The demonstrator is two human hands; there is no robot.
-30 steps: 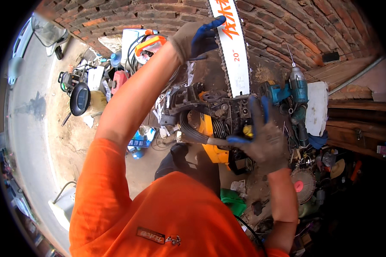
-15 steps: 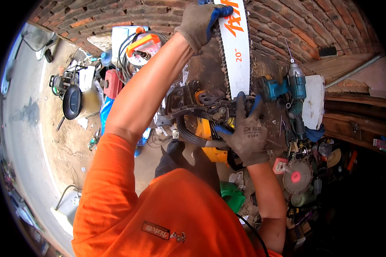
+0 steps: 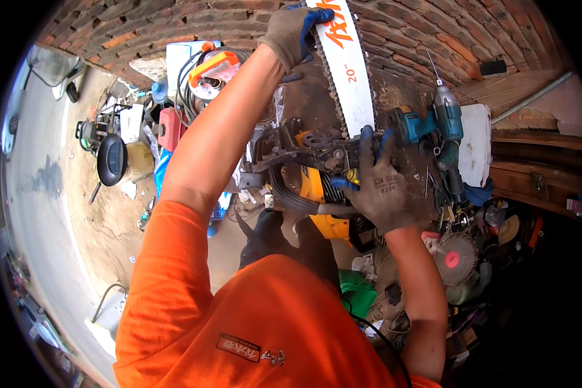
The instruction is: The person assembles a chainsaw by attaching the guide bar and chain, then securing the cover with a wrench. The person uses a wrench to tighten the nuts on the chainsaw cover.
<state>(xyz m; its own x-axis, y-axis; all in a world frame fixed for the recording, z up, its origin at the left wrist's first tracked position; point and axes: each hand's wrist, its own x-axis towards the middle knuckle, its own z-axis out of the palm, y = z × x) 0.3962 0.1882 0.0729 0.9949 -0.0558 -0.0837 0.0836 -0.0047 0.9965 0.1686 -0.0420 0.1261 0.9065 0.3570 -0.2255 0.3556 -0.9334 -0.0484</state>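
A chainsaw (image 3: 313, 155) with an orange-yellow and black body lies on its side in front of me. Its long white guide bar (image 3: 354, 84), edged with the saw chain (image 3: 328, 68), points away toward the wall. My left hand (image 3: 294, 32), in a grey-brown glove with blue fingers, grips the bar near its far part, thumb on the upper face. My right hand (image 3: 380, 187), gloved alike, lies over the saw body with fingers spread. Its fingertips touch the area where the bar meets the body. The far tip of the bar is outside the view.
A teal cordless drill (image 3: 447, 113) and another teal power tool (image 3: 412, 124) lie right of the bar. Behind rises a brick wall (image 3: 427, 32). Cables and a red container (image 3: 171, 129) stand left, near a black pan (image 3: 112, 160). A round fan-like grille (image 3: 456, 258) and clutter lie right.
The guide bar has swung a little to the left at its far end, with my left hand moving along with it. My right hand stays at the bar's base, its fingers still spread.
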